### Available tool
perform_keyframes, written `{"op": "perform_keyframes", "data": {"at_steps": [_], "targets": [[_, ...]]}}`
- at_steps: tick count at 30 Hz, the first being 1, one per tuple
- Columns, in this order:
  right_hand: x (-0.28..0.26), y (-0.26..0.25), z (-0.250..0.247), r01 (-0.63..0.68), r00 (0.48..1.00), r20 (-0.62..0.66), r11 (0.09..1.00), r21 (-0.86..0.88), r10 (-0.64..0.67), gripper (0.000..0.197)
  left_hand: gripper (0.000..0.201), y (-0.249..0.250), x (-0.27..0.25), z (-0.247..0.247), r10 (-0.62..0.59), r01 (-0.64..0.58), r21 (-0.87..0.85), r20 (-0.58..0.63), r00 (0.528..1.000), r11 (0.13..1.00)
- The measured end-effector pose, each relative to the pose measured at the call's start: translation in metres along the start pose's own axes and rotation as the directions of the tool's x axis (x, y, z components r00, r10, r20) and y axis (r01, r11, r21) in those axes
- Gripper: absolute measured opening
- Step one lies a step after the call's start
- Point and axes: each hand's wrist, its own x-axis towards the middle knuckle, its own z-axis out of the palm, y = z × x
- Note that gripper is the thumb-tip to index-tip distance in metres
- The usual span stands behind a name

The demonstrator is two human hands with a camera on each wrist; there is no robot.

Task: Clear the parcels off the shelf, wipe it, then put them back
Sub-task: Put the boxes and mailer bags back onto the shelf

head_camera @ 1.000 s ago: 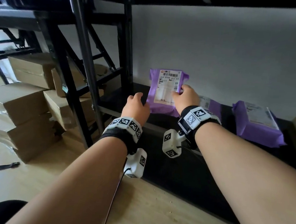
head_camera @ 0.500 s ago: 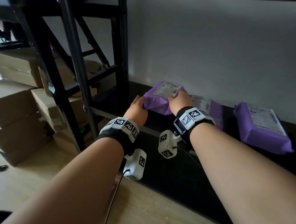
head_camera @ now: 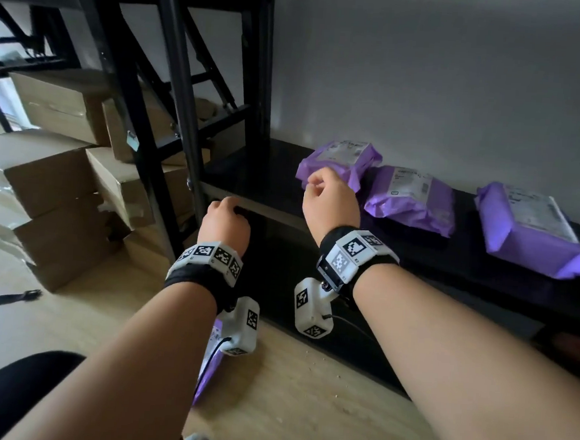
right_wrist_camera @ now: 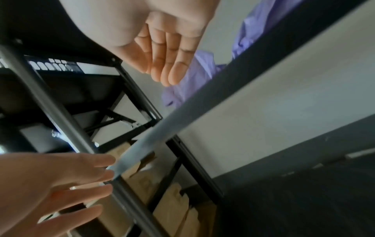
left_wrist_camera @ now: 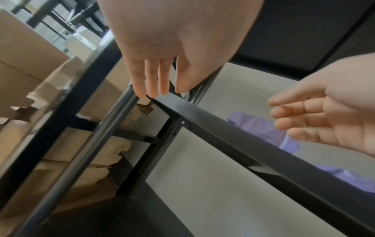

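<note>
Three purple parcels with white labels lie flat on the black shelf (head_camera: 247, 172): a left one (head_camera: 341, 160), a middle one (head_camera: 410, 202) and a right one (head_camera: 528, 229). My right hand (head_camera: 321, 187) hovers just in front of the left parcel, fingers loosely curled and holding nothing. My left hand (head_camera: 229, 210) sits lower, at the shelf's front edge near the upright post, also holding nothing. The left wrist view shows the left fingers (left_wrist_camera: 156, 86) straight, and the right wrist view shows the right fingers (right_wrist_camera: 168, 70) relaxed over the purple wrap (right_wrist_camera: 194, 77).
Another purple parcel (head_camera: 207, 372) lies on the wooden floor (head_camera: 302, 409) under my left wrist. Stacked cardboard boxes (head_camera: 54, 182) stand at left beyond the black frame post (head_camera: 176, 108). A white wall backs the shelf, and a lower black shelf (head_camera: 395, 316) sits beneath.
The left parcel, held upright a second ago, now lies flat on the shelf. Both hands have let go of it and drawn back toward the front edge.
</note>
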Motion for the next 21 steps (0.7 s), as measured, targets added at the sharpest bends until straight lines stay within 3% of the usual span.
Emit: {"op": "perform_keyframes", "data": {"at_steps": [4,7,13,17,21], "targets": [[-0.031,0.008,0.036,-0.007,0.991,0.131,1.0,0.005,0.006,0.015,0.038,-0.043,-0.004,0.008,-0.046,0.041,0.105,0.05,0.998,0.994],[-0.053,0.023,0.071,-0.056,0.952,0.299,0.998,-0.038,0.065,0.018,0.035,-0.082,-0.011,0.015,-0.092,0.072,0.194,0.092,0.991,0.978],[-0.1,0.067,0.148,-0.182,0.797,0.558,0.973,-0.143,0.231,0.019,0.04,-0.164,-0.023,0.034,-0.278,0.235,0.267,0.134,0.951,0.934],[-0.135,0.095,0.195,-0.259,0.648,0.679,0.938,-0.23,0.345,0.029,0.05,-0.22,-0.027,0.058,-0.426,0.343,0.343,0.205,0.881,0.875],[-0.16,0.116,0.228,-0.297,0.548,0.731,0.912,-0.283,0.406,0.028,0.058,-0.263,-0.029,0.089,-0.527,0.406,0.39,0.281,0.802,0.826]]}}
